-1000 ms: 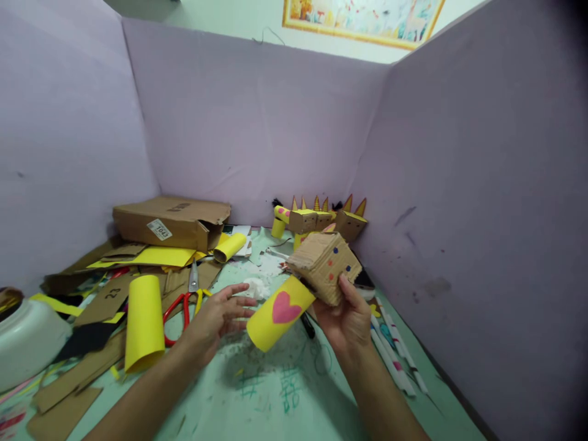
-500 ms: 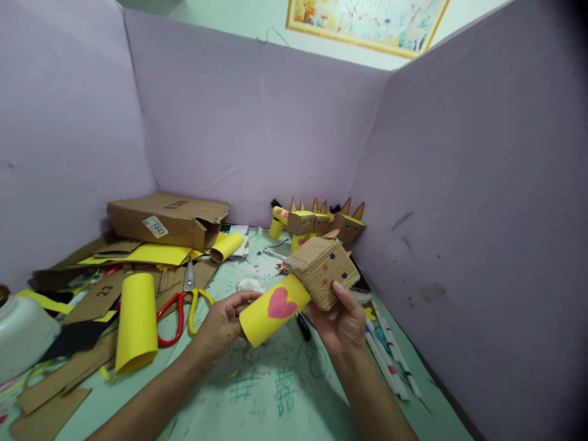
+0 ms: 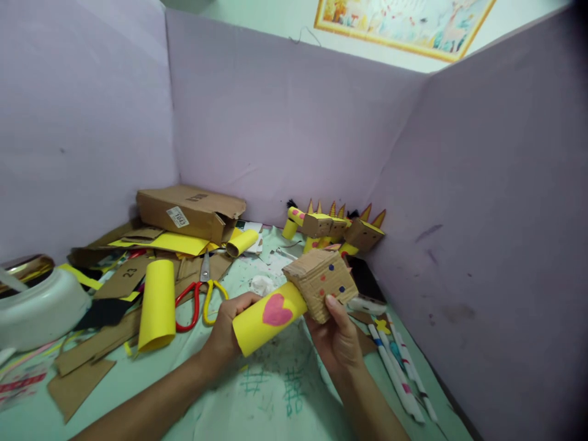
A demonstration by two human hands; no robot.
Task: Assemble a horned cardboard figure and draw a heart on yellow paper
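My left hand [image 3: 229, 324] is closed around the far side of a yellow paper tube [image 3: 261, 321] that bears a pink heart. Its other end meets a cardboard box head [image 3: 316, 282] marked with blue and red dots. My right hand [image 3: 337, 340] grips that head from below, thumb on its dotted face. Pointed ears show partly behind the head. The tube slants up to the right, above the table; whether it is fixed to the head I cannot tell.
Left lie scissors [image 3: 204, 291], an upright yellow tube [image 3: 157, 306], cardboard scraps [image 3: 80, 386], a brown box [image 3: 190, 211] and a white pot [image 3: 43, 312]. Finished-looking cardboard animals [image 3: 337, 226] stand at the back. Markers [image 3: 397, 373] and a phone-like dark object [image 3: 367, 282] are right. Purple panels [image 3: 285, 122] enclose the table.
The view has turned left, so the surroundings shift right in the picture. My left hand has wrapped further round the tube. My right hand keeps hold of the head.
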